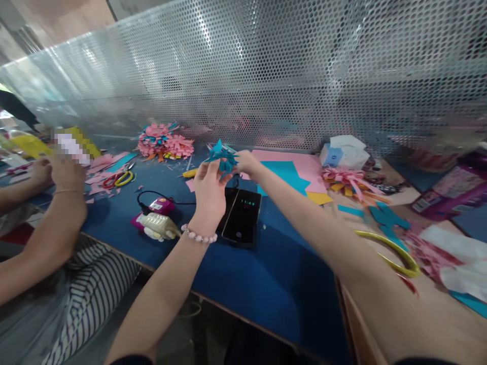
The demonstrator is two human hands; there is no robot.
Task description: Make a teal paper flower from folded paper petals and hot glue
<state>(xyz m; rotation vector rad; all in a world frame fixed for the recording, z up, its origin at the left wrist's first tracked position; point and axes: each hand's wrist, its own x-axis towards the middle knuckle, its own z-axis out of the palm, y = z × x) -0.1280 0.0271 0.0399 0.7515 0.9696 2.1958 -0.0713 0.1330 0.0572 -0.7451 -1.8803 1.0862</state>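
Note:
A blue fringed paper flower [227, 158] is raised above the table in front of me. My left hand [210, 185], with a beaded bracelet at the wrist, pinches it from below and from the left. At the flower's right edge, my right hand [247, 165] is closed with its fingertips on the paper, partly hidden behind it. Under the hands lies a dark phone [243, 218] with a lit clock. Blue paper sheets [279, 175] and a pink sheet [310, 165] lie just beyond my right forearm.
Pink-and-blue paper flowers [163, 142] stand at the back left, by a perforated metal screen [243, 76]. Scissors [124, 178] lie near a co-worker's arms [70, 203]. A purple corded device [162, 205] sits left of the phone. Yellow-handled scissors [405, 256] and a tissue pack [344, 152] are right.

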